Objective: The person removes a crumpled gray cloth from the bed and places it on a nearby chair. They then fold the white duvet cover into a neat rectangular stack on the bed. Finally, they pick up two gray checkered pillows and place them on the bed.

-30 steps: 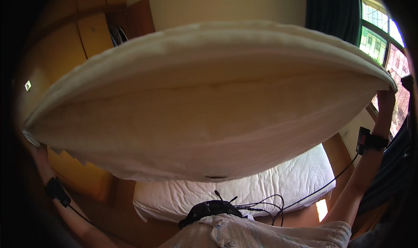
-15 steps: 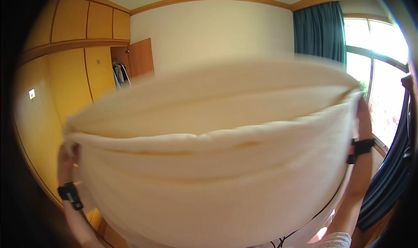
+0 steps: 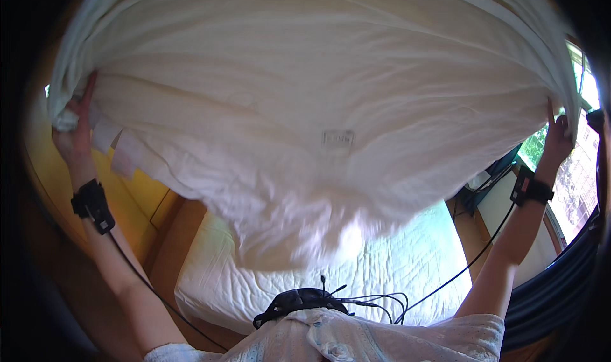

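A wide white quilt (image 3: 305,76) hangs spread in the air in front of me, filling the upper half of the head view. A small pale label (image 3: 338,137) shows near its middle. My left hand (image 3: 75,123) is closed on its left edge, one finger stretched along the cloth. My right hand (image 3: 557,133) grips the right edge in the same way. Both arms are raised and far apart. The quilt's lower part droops in folds over a white-covered mattress (image 3: 414,260); I cannot tell whether they touch. The quilt's far edge is out of view.
Black straps with small devices sit on both wrists, and cables (image 3: 445,282) run from them to a black pouch (image 3: 299,301) at my waist. Yellow cabinets (image 3: 143,187) stand at the left. At the right are a window (image 3: 582,177) and a dark blue curtain (image 3: 547,311).
Both hands have lifted the quilt, and its underside now faces me. The mattress has come into view below, while the far wall and upper cupboards are hidden.
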### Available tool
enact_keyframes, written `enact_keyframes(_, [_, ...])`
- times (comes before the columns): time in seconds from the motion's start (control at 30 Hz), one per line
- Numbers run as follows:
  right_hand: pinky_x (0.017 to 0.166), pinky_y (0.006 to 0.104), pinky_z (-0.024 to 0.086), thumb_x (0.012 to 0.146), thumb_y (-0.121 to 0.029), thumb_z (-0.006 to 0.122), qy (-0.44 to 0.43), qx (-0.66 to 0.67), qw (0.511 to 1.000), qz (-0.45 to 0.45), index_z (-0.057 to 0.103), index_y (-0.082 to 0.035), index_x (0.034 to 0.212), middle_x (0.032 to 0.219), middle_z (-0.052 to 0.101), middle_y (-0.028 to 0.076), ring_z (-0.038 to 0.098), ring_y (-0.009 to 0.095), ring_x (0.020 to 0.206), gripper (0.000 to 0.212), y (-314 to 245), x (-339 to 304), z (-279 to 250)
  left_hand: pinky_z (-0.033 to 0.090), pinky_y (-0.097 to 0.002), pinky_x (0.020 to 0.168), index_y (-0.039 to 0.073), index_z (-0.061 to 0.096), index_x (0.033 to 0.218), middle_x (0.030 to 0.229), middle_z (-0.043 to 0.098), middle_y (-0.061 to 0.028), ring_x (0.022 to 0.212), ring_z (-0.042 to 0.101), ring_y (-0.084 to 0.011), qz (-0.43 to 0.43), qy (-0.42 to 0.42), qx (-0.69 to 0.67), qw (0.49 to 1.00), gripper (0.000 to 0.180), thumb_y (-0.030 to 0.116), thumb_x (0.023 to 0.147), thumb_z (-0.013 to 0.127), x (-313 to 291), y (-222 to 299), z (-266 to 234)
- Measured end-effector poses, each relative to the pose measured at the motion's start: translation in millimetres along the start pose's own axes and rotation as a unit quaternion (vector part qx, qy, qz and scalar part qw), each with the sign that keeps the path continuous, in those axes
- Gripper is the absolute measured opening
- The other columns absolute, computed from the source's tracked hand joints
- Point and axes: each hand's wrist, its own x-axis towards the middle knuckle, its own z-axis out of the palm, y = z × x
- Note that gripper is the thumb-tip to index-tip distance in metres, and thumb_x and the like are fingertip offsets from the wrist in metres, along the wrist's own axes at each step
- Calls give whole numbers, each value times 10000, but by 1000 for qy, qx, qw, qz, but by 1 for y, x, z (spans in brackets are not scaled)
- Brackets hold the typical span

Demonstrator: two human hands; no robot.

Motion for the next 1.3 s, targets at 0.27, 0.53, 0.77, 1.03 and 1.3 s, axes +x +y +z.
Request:
enact_keyframes(0.27, [966, 527, 260, 876, -224, 352, 295, -211, 887, 287, 504, 45, 1065, 957, 553, 126, 514, 223, 862, 362, -69, -245, 57, 367, -403, 959, 39, 400, 1257, 1223, 470, -119, 1126, 449, -242, -168, 127, 279, 937, 403, 202, 890, 428, -172, 18, -143])
enact_keyframes(0.53, [944, 388, 368, 908, -327, 341, 499, -205, 721, 434, 510, 43, 1104, 1107, 559, 150, 527, 275, 1026, 451, -127, -617, 99, 425, -364, 877, 89, 477, 1189, 1134, 534, -86, 1041, 508, -231, -545, 367, 305, 689, 377, 167, 824, 534, -469, 90, -339])
enact_keyframes(0.77, [914, 425, 362, 818, -559, 386, 573, -186, 617, 506, 506, 23, 1109, 1145, 518, 192, 479, 328, 1037, 662, -65, -647, 183, 415, -345, 887, 81, 373, 1300, 1186, 491, -97, 1033, 507, -228, -519, 248, 412, 707, 472, 96, 840, 477, -466, 51, -393])
enact_keyframes(1.03, [860, 414, 420, 841, -503, 411, 584, -412, 564, 413, 421, -51, 1220, 1111, 527, 127, 511, 257, 988, 590, 61, -548, 97, 405, -307, 859, 65, 501, 1168, 1129, 528, -58, 1011, 507, -181, -438, 266, 434, 741, 351, 165, 833, 535, -305, -108, -370])
enact_keyframes(1.3, [617, 295, 452, 801, -263, 567, 521, -409, 549, 511, 599, -70, 961, 786, 595, 40, 568, 144, 696, 253, 153, -562, -191, 451, -299, 834, 41, 569, 1011, 993, 601, -58, 931, 557, -160, -555, 327, 320, 695, 212, 190, 879, 496, -225, -283, -488])
